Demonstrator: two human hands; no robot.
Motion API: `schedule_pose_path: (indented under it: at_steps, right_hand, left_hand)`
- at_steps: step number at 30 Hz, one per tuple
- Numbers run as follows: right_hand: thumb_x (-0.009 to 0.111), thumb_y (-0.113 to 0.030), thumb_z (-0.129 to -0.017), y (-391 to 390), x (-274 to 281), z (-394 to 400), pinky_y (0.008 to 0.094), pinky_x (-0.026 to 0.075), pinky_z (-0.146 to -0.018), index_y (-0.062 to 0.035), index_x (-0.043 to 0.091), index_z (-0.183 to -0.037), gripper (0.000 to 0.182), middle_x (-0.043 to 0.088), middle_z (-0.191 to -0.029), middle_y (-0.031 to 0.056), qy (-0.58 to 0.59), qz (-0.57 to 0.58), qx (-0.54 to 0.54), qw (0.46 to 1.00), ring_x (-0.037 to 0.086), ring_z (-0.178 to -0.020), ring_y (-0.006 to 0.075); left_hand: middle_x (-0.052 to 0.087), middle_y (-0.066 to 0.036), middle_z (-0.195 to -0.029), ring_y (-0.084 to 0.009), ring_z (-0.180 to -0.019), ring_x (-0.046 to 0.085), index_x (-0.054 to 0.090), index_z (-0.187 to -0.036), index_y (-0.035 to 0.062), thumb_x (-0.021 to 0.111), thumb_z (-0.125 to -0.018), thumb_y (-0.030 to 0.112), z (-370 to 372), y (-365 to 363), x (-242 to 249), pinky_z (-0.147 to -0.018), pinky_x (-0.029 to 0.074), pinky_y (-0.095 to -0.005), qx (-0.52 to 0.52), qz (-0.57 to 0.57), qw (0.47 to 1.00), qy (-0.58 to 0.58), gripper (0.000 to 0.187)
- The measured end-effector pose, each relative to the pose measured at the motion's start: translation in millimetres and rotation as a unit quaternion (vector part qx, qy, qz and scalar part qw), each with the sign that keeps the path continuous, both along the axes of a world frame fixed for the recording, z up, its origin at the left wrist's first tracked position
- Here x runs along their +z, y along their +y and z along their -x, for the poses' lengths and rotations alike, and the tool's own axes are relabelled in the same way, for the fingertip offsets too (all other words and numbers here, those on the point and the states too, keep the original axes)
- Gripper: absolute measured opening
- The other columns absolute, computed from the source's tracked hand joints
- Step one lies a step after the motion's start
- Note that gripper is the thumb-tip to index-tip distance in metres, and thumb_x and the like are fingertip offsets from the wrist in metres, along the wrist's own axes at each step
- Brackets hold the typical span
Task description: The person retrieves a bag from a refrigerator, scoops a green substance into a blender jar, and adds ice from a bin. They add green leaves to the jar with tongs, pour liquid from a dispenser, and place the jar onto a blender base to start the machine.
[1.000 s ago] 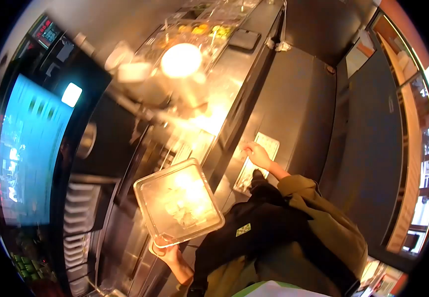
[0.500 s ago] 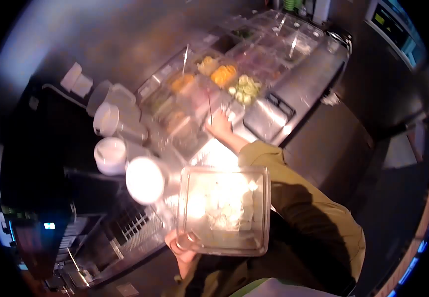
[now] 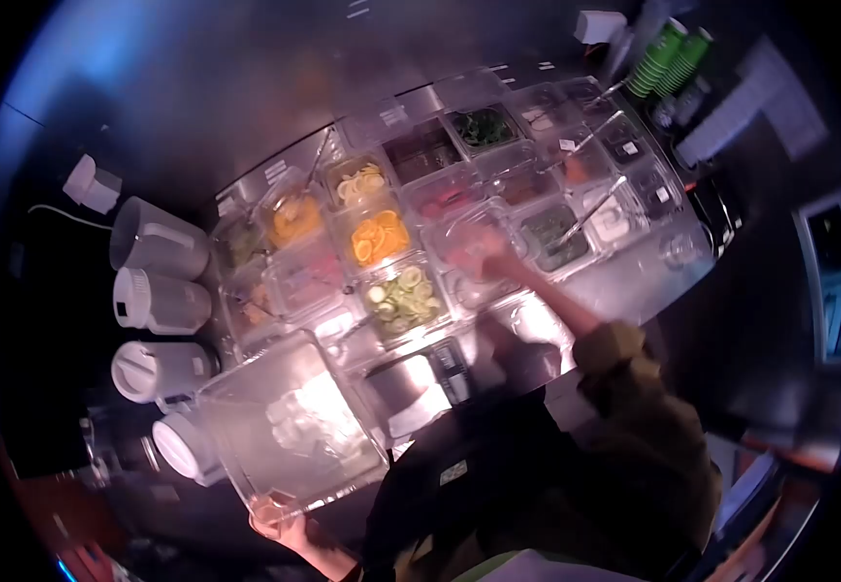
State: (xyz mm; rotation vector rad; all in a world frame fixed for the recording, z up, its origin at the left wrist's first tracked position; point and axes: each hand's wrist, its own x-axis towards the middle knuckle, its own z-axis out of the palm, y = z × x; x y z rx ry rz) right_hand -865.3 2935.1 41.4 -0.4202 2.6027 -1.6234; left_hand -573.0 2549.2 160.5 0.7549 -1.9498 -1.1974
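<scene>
At the lower left, my left hand [image 3: 285, 527] grips the near corner of a large clear plastic box [image 3: 236, 427]. Pale chunks that look like ice [image 3: 316, 422] lie inside the box, under bright glare. My right hand [image 3: 494, 258] reaches out over a clear bin [image 3: 464, 228] with a reddish tint. Its fingers are blurred, and I cannot make out whether they touch or hold anything. Left of that hand are bins of cucumber slices [image 3: 403, 299] and orange slices [image 3: 379, 239].
Several lidded white pitchers [image 3: 161, 301] line the left side. Behind are bins of pale citrus slices [image 3: 357, 182] and green leaves [image 3: 484, 126], some with utensil handles sticking up. Green cups [image 3: 658, 58] are stacked at back right. A dark tray [image 3: 420, 383] lies at the counter's front.
The view has turned. My right hand has passed from left of the cucumber bin to its right. The box in my left hand now appears further left and tilted.
</scene>
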Motion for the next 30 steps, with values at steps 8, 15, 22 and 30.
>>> schedule_pose_path:
  at_steps: [8,15,22,30]
  right_hand:
    - [0.058,-0.024,-0.068,166.6,-20.1,285.8,0.0402,0.047,-0.075,-0.0044,0.061,-0.093,0.032,0.062,-0.088,0.0171,-0.068,-0.478,-0.021,0.875,0.060,-0.083,0.0325]
    - [0.048,-0.014,-0.069,164.9,-47.0,327.4,0.0408,0.048,-0.074,-0.0001,0.064,-0.081,0.024,0.061,-0.086,0.0203,-0.038,-0.441,0.046,0.896,0.060,-0.082,0.0324]
    - [0.055,-0.017,-0.070,230.7,-12.4,320.1,0.0419,0.046,-0.069,-0.0145,0.063,-0.094,0.025,0.061,-0.081,0.0147,-0.036,-0.363,0.120,0.923,0.058,-0.079,0.0323]
    - [0.060,-0.013,-0.072,258.9,169.0,253.8,0.0337,0.046,-0.056,-0.0111,0.063,-0.099,0.028,0.063,-0.081,0.0116,0.008,-0.260,0.257,0.931,0.059,-0.062,0.0242]
  left_hand:
    - [0.047,-0.004,-0.084,-0.0172,-0.077,0.049,0.046,-0.087,0.0075,0.065,-0.055,0.002,76.2,221.8,51.6,-0.070,0.043,-0.0301,0.058,-0.165,0.978,0.114,0.037]
    - [0.043,-0.003,-0.082,-0.0144,-0.076,0.046,0.042,-0.084,0.0092,0.056,-0.055,0.000,147.9,329.5,50.6,-0.073,0.044,-0.0295,0.054,-0.184,0.979,0.072,0.034]
    - [0.045,-0.004,-0.086,-0.0118,-0.073,0.048,0.047,-0.076,0.0050,0.061,-0.057,-0.003,203.7,355.5,-3.9,-0.052,0.041,-0.0201,-0.019,-0.003,1.000,-0.006,0.024]
    - [0.049,0.000,-0.063,-0.0074,-0.058,0.046,0.054,-0.072,0.0006,0.062,-0.058,0.000,315.5,375.9,-23.3,-0.055,0.038,-0.0212,-0.148,-0.120,0.972,-0.136,0.017]
